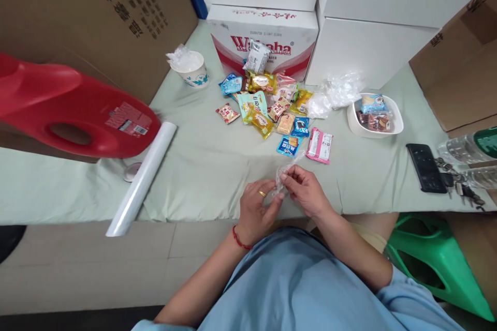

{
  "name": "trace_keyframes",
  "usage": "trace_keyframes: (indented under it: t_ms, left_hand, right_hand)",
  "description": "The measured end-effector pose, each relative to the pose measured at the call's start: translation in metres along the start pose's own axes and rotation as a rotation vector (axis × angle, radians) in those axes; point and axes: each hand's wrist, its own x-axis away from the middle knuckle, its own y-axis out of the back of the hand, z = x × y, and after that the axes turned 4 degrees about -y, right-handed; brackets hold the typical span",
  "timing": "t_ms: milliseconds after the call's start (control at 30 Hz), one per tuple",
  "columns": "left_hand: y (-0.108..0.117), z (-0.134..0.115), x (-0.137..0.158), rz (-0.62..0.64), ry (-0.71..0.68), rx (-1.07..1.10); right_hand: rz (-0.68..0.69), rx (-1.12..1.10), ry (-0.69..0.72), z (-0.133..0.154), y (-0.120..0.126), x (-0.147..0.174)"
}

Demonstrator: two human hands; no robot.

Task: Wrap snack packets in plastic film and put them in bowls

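Near the table's front edge, both hands meet on a thin clear plastic bag. My left hand, with a ring and a red bracelet, pinches the bag's left side. Thumb and fingers of my right hand are closed on its upper right part. Whether anything is inside the bag I cannot tell. Just beyond lie a pink-and-white packet and a blue snack packet. Behind them is a pile of wrapped snacks, some leaning on a printed carton.
Crumpled clear bags lie beside a white bowl holding snacks. A paper cup, a white roll and a large red jug are leftward. A phone, keys and bottles are right; a green stool stands below.
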Motion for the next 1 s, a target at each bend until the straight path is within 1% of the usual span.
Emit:
trace_keyframes:
  t_ms: [67,167,267,333,433,500,567,667,767,833,1000]
  left_hand:
    - [0.001,-0.003,0.001,0.003,0.142,0.147]
    - [-0.001,-0.005,-0.004,-0.063,0.364,0.271]
    - [-0.002,-0.003,-0.016,-0.099,0.488,0.379]
    - [0.0,0.0,-0.023,-0.158,0.564,0.531]
    - [0.009,0.006,-0.031,-0.244,0.653,0.754]
    - [0.017,0.011,-0.032,-0.273,0.694,0.832]
    - [0.024,0.014,-0.031,-0.285,0.718,0.839]
    - [0.032,0.017,-0.027,-0.229,0.741,0.771]
    - [0.037,0.016,-0.025,-0.174,0.751,0.721]
    - [0.039,0.016,-0.024,-0.169,0.745,0.721]
    - [0.045,0.021,-0.024,-0.165,0.7,0.752]
  right_hand:
    - [0.023,0.033,0.034,-0.001,0.0,-0.002]
    - [0.09,0.104,0.069,-0.003,0.002,-0.001]
    - [0.124,0.137,0.069,-0.004,0.009,0.002]
    - [0.099,0.106,0.055,-0.003,0.02,0.004]
    - [0.029,-0.014,0.032,0.002,0.042,0.007]
    - [-0.021,-0.098,0.033,0.006,0.058,0.011]
    - [-0.057,-0.142,0.038,0.009,0.072,0.014]
    - [-0.068,-0.158,0.015,0.009,0.085,0.018]
    - [-0.049,-0.2,-0.042,0.006,0.089,0.019]
    - [-0.032,-0.235,-0.063,0.004,0.088,0.018]
    - [-0.07,-0.239,-0.009,0.006,0.089,0.017]
